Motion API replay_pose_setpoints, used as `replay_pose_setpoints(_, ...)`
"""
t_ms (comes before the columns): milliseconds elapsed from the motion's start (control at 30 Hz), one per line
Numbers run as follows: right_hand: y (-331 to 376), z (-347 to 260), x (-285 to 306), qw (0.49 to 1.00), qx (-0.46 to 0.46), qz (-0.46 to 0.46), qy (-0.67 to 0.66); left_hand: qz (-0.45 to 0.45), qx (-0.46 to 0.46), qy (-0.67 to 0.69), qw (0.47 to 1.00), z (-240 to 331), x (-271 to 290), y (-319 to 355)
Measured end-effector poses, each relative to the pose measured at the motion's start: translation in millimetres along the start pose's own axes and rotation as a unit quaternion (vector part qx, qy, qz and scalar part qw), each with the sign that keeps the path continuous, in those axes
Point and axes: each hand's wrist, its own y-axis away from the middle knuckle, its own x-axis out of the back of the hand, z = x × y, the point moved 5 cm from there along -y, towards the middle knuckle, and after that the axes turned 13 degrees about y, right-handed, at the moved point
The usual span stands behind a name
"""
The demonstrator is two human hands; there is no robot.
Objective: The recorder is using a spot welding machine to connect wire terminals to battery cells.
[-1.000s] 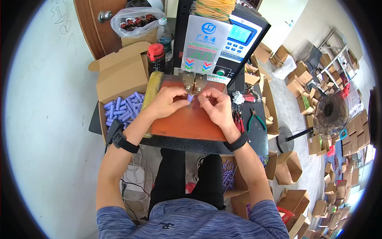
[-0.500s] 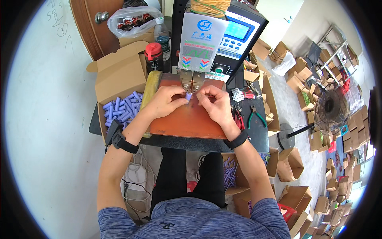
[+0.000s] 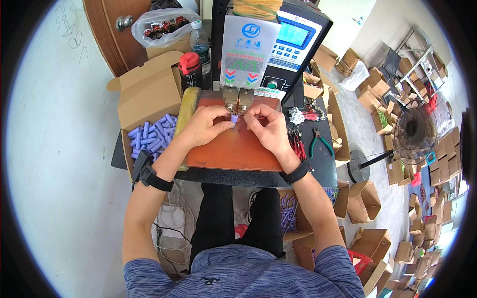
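A purple cylindrical battery cell [image 3: 233, 119] stands under the metal electrode jaws [image 3: 238, 99] of a spot welder [image 3: 285, 59] with a lit screen. My left hand [image 3: 204, 127] pinches the cell between thumb and fingertips from the left side. Close to its right side, my right hand [image 3: 270, 130] is closed in a pinch; what lies between those fingertips is too small to make out. Both hands are above an orange-brown work mat [image 3: 226, 158] on the dark table.
On the left, an open cardboard box [image 3: 149, 99] holds many purple cells, beside a yellow bar [image 3: 189, 111]. A red-lidded bottle [image 3: 190, 69] stands behind. To the right lie red-and-white wire leads [image 3: 300, 116] and green-handled pliers [image 3: 321, 144]. A fan [image 3: 414, 130] stands farther right.
Both hands keep nearly the same pose at the electrodes, with the cell between them. The whole view has shifted slightly.
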Motion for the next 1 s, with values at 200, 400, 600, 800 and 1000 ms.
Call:
replay_pose_setpoints(200,0.0,-0.9,2.7,0.998,0.010,0.036,0.041,-0.004,-0.008,-0.020,1.000,-1.3,0.3,0.2)
replay_pose_setpoints(400,-0.3,6.0,8.8,0.991,0.034,0.113,0.065,0.097,0.022,0.087,0.991,-15.0,8.1,0.5)
replay_pose_setpoints(600,1.0,-8.1,6.8,0.983,0.052,0.088,0.154,0.075,-0.036,0.013,0.996,-9.7,9.2,-1.9)
replay_pose_setpoints(800,3.3,-29.5,5.3,0.968,0.105,0.069,0.218,0.012,-0.036,-0.118,0.992,0.2,1.8,-1.2)
replay_pose_setpoints(1000,3.3,-18.1,5.9,0.968,0.141,0.052,0.199,-0.007,-0.087,-0.157,0.984,2.7,-3.3,-2.6)
